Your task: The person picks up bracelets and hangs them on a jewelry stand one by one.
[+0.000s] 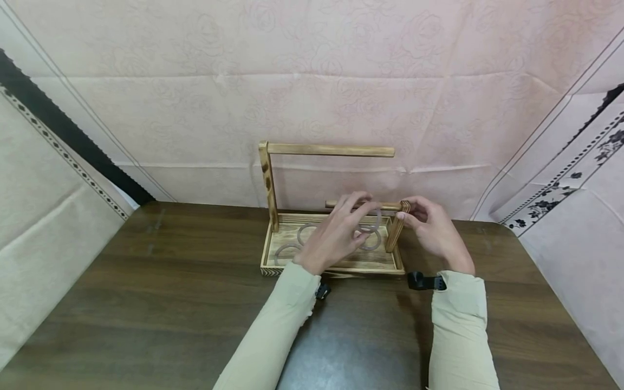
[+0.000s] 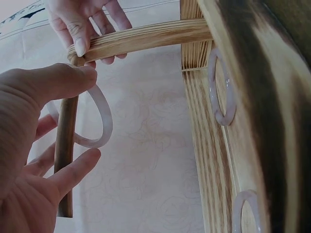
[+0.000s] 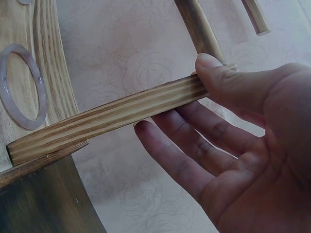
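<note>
A wooden stand has a shallow tray and a short post at its right side, carrying a thin horizontal rod. My left hand is curled about this rod with its thumb on a pale, translucent bangle. That bangle loops round the rod close to the post. My right hand grips the top of the post between thumb and fingers. Another pale bangle lies in the tray near the post's foot, and two more lie at the left, partly behind my left hand.
A taller post rises from the tray's left side, with a long bar reaching right above the hands. Underneath is a dark brown wooden table. Pinkish patterned cloth hangs directly behind the stand.
</note>
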A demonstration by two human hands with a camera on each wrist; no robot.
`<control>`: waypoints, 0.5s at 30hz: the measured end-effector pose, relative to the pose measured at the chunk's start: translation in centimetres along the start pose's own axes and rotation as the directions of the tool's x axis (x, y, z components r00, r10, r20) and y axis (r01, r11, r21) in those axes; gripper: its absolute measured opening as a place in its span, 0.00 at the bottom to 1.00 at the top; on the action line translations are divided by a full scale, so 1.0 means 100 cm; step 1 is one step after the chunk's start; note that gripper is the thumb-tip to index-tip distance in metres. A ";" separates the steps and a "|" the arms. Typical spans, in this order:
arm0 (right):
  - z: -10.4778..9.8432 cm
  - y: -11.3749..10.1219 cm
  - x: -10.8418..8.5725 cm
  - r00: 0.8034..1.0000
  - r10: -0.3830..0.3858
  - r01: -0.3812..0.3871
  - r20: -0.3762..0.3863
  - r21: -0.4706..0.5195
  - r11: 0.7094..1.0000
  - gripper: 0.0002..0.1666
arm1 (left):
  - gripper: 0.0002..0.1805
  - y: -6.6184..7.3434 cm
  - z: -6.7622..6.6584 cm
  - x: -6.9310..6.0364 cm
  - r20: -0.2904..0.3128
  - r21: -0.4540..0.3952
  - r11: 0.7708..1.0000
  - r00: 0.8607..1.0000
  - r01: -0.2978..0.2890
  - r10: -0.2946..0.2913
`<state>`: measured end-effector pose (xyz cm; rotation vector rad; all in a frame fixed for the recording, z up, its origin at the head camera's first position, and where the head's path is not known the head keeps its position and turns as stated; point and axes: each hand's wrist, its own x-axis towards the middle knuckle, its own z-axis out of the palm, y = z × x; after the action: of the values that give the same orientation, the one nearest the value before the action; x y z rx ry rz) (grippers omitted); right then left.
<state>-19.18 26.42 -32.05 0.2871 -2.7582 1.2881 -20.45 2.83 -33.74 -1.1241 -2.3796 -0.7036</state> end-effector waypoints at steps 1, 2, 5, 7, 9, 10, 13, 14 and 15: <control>0.000 0.000 0.000 1.000 -0.002 0.002 -0.001 0.000 1.000 0.21 | 0.37 0.000 0.001 0.000 0.002 0.001 1.000 1.000 0.000 0.000; 0.000 0.000 0.000 1.000 -0.004 0.004 -0.002 0.001 1.000 0.21 | 0.37 0.001 0.002 0.000 0.002 0.002 1.000 1.000 -0.001 0.001; 0.000 0.001 0.000 1.000 -0.012 0.012 -0.002 0.007 1.000 0.21 | 0.37 0.001 0.005 0.000 0.000 0.014 1.000 1.000 -0.003 0.003; 0.000 0.001 0.000 1.000 -0.014 0.014 -0.001 0.010 1.000 0.21 | 0.37 0.002 0.006 0.000 -0.004 0.020 1.000 1.000 -0.005 0.005; 0.000 0.000 0.000 1.000 -0.014 0.014 0.001 0.013 1.000 0.21 | 0.37 0.002 0.007 0.000 -0.006 0.021 1.000 1.000 -0.006 0.006; 0.000 0.001 0.000 1.000 -0.013 0.013 0.000 0.014 1.000 0.20 | 0.38 0.003 0.008 0.000 -0.006 0.018 1.000 1.000 -0.005 0.006; 0.000 0.001 0.000 1.000 -0.012 0.012 0.000 0.010 1.000 0.20 | 0.37 0.003 0.010 0.001 -0.006 0.019 1.000 1.000 -0.004 0.004; 0.000 0.001 0.000 1.000 -0.013 0.013 -0.001 0.007 1.000 0.20 | 0.37 0.004 0.010 0.001 -0.007 0.017 1.000 1.000 -0.002 0.002; -0.001 0.001 0.000 1.000 -0.013 0.013 -0.002 0.002 1.000 0.20 | 0.37 0.004 0.011 0.001 -0.007 0.020 1.000 1.000 -0.001 0.002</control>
<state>-19.25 26.51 -32.07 0.3032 -2.7490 1.2883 -20.38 3.72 -34.44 -1.1133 -2.3744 -0.6809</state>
